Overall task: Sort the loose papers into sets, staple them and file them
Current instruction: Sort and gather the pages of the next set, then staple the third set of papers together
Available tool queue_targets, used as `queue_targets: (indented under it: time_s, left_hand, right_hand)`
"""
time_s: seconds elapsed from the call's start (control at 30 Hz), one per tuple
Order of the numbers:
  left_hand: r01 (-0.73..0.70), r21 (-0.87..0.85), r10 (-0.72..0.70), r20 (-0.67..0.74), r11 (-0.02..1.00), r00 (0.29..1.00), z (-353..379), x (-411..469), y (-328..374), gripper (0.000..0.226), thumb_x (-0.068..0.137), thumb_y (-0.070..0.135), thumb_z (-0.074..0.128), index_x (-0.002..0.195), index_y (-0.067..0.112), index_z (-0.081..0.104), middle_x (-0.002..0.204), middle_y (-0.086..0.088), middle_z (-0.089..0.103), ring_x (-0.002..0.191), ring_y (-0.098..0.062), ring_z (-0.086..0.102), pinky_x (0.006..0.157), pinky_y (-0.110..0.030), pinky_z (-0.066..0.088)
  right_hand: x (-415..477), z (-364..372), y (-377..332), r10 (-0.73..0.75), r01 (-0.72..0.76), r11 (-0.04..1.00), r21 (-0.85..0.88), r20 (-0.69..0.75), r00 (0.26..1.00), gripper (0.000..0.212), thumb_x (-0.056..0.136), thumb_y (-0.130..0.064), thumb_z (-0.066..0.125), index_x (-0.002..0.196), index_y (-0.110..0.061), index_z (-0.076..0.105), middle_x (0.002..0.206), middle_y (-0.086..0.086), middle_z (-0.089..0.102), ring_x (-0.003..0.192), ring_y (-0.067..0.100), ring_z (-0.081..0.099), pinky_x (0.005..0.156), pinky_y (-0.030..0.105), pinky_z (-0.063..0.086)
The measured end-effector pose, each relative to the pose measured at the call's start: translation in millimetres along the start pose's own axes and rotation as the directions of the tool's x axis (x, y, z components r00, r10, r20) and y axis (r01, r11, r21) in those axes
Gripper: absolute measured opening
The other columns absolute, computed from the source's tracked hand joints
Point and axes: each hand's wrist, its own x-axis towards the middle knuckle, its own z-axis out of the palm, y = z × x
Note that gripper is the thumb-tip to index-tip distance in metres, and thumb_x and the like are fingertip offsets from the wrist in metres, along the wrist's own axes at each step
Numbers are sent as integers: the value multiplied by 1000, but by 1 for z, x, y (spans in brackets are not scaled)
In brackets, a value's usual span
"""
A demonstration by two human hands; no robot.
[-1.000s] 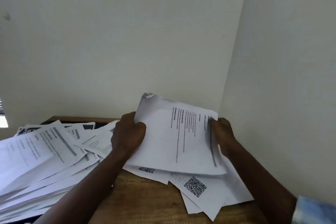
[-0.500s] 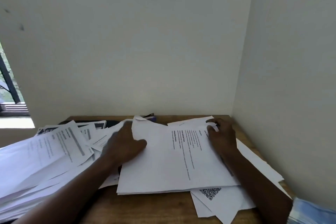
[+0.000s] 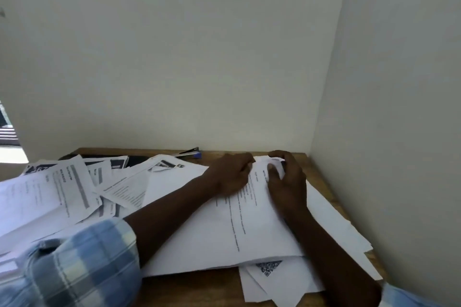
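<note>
Paper set: flat on table, in the wall corner, under both hands.
Left hand: palm down, pressing its far edge.
Right hand: fingers curled, pinching its far corner.

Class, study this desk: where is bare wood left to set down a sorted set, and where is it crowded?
Bare wood shows at the front edge of the desk, between the checked sleeve and the QR-code sheet, and in a thin strip along the right wall. The left side is crowded with loose papers. The right hand grips the middle sheets.
</note>
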Motion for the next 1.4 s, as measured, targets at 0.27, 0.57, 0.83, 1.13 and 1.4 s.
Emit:
queue_targets:
  time_s: [0.27, 0.57, 0.83, 1.13, 1.4]
  left_hand:
    - [-132, -13, 126, -207, 991, 970, 16, -2, -7, 22, 103, 25, 41, 111, 22, 61, 103, 0, 71, 97, -24, 62, 85, -40, 48]
    - [75, -64, -85, -175, 995, 981, 6, -2, -28, 27, 104, 47, 44, 116, 30, 61, 111, 5, 68, 106, -20, 62, 90, -38, 49]
    - [517, 401, -514, -125, 757, 849, -49, 33, -130, 68, 85, 78, 59, 124, 23, 59, 129, -6, 58, 125, -30, 52, 103, -48, 35]
    - [336, 130, -288, -288, 933, 913, -42, 47, -134, 26, 98, 39, 61, 114, 19, 67, 115, -11, 66, 107, -33, 62, 88, -39, 46]
    - [7, -393, -44, -85, 919, 995, -102, 35, -58, 8, 98, 26, 71, 104, 21, 72, 84, 8, 75, 66, -7, 58, 68, -26, 47]
  right_hand:
    - [7, 2, 3, 158, -160, 987, 12, 121, 980, 27, 97, -22, 59, 115, -39, 72, 109, -23, 68, 113, 6, 60, 100, 32, 46]
    - [6, 11, 7, 117, -111, 993, -49, 118, 986, 20, 95, -16, 62, 95, -34, 73, 96, -16, 74, 96, 11, 68, 88, 34, 54]
    - [4, 12, -1, 178, -174, 981, -91, 44, 983, 21, 99, -15, 58, 102, -30, 72, 103, -9, 72, 103, 20, 66, 86, 33, 49]
    - [1, 9, -7, 181, -181, 974, -134, -9, 983, 19, 100, -17, 58, 107, -31, 69, 106, -7, 72, 105, 23, 67, 81, 29, 43]
    - [-2, 10, -17, 116, -121, 983, -141, -42, 992, 20, 101, -18, 58, 112, -29, 70, 110, -6, 74, 105, 21, 67, 81, 27, 41]
